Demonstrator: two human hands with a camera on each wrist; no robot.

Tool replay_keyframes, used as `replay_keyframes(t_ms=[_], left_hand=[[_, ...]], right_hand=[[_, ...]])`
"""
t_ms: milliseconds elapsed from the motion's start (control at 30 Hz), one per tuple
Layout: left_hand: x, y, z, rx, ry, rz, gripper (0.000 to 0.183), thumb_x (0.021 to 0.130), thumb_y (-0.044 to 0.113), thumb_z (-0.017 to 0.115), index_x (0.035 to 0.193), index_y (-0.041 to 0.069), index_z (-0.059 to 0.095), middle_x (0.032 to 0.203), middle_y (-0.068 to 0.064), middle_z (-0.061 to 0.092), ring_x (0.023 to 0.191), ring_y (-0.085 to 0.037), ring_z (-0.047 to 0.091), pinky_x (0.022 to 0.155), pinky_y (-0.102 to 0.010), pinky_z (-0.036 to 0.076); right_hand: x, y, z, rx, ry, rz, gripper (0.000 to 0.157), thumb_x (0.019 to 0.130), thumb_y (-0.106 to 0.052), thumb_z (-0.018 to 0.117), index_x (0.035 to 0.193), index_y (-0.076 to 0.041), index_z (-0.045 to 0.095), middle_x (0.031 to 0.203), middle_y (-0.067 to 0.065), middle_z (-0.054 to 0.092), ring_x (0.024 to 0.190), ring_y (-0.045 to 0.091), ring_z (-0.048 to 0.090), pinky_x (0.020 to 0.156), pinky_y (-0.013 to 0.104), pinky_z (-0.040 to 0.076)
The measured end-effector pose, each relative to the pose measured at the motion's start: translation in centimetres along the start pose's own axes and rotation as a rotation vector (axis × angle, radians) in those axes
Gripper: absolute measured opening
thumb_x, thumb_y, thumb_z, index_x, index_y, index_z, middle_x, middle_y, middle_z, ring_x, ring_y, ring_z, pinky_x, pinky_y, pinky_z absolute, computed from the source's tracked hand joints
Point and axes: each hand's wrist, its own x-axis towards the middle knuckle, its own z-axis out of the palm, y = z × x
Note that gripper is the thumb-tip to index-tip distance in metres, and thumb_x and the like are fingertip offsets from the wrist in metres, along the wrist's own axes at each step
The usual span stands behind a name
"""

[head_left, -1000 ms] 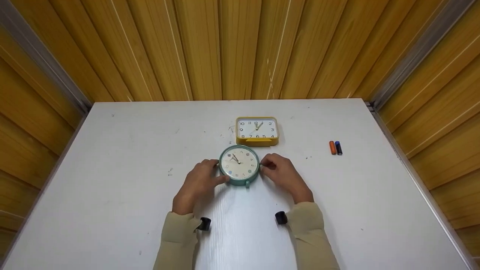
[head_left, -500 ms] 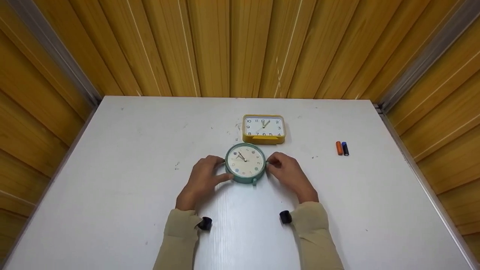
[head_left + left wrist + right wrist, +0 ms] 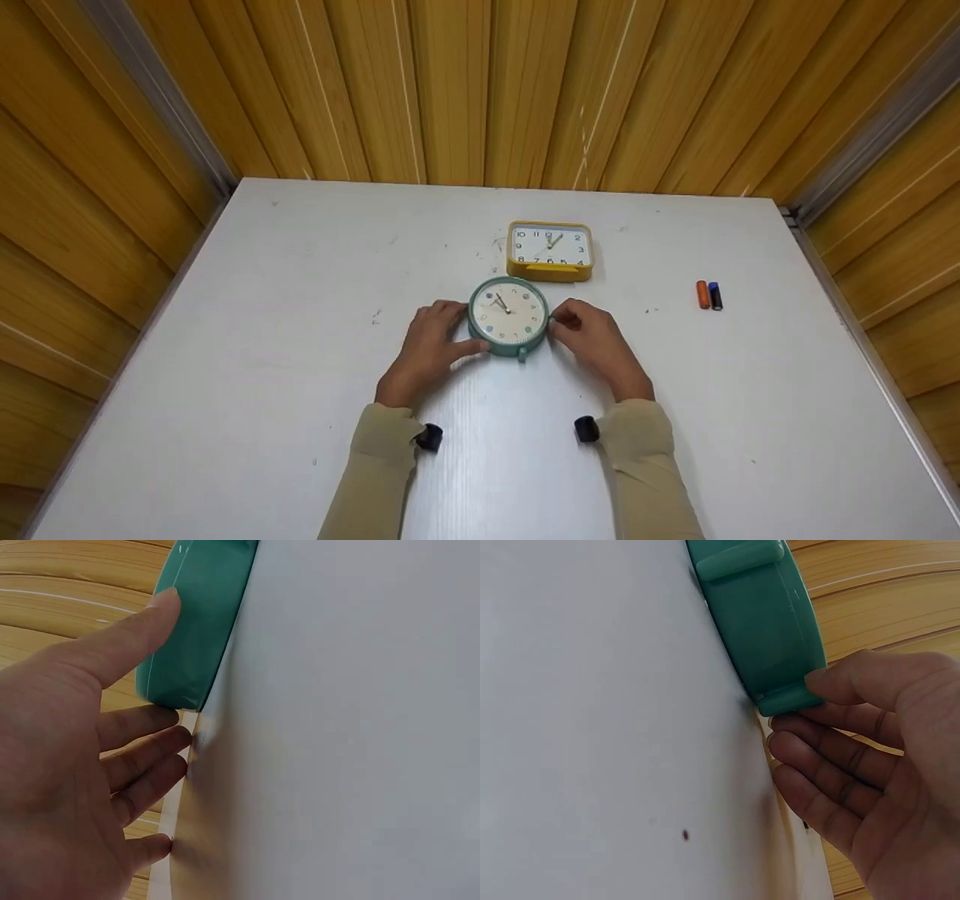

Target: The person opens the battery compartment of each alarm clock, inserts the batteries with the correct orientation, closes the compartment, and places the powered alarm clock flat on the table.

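Note:
A round green clock (image 3: 508, 316) with a cream dial lies face up on the white table, its dial turned askew. A short green peg (image 3: 522, 355) sticks out from its near edge. My left hand (image 3: 429, 351) holds the clock's left side, the thumb (image 3: 154, 622) on the green side wall and the index fingertip against the rim; the other fingers rest near the tabletop. On the opposite side, my right hand (image 3: 596, 345) pinches a small green side piece (image 3: 787, 699) between thumb and index finger, its other fingers curled below.
Just behind the green clock lies a yellow rectangular clock (image 3: 550, 251), face up. An orange battery (image 3: 703, 295) and a dark blue-ended battery (image 3: 715, 296) lie side by side at the right. Wood-patterned panels (image 3: 450, 90) enclose the white table (image 3: 247, 337).
The whole head view has shifted, so everything appears farther right and slightly higher. Both hands keep their places on the green clock, and its dial shows no clear turn.

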Motion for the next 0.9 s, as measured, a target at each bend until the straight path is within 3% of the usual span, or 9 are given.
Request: replay_keyframes(t_ms=[300,667,900], left_hand=[[0.0,-0.3,0.2,-0.01,-0.002,-0.017,0.082,0.087,0.042,0.088,0.152,0.004,0.056,0.152,-0.013,0.055,0.141,-0.032,0.046,0.119,-0.044,0.035],[0.4,0.2,0.3,-0.01,0.017,-0.01,0.075,0.086,0.035,0.09,0.149,0.006,0.059,0.149,-0.012,0.057,0.14,-0.031,0.046,0.119,-0.044,0.035],[0.1,0.9,0.4,-0.074,0.025,-0.063,0.078,0.087,0.041,0.087,0.152,0.01,0.056,0.154,-0.01,0.056,0.15,-0.029,0.041,0.127,-0.051,0.007]], right_hand=[[0.2,0.3,0.1,0.031,-0.005,0.028,0.015,0.103,-0.013,0.068,0.118,-0.009,0.07,0.115,0.006,0.07,0.111,0.026,0.062,0.101,0.045,0.049],[0.2,0.2,0.0,0.063,-0.001,0.072,0.016,0.104,-0.015,0.067,0.119,-0.009,0.07,0.117,0.006,0.07,0.115,0.026,0.06,0.105,0.046,0.047],[0.2,0.3,-0.3,0.054,-0.008,0.083,0.019,0.105,-0.017,0.063,0.12,-0.005,0.07,0.117,0.008,0.07,0.116,0.028,0.061,0.105,0.047,0.047]])
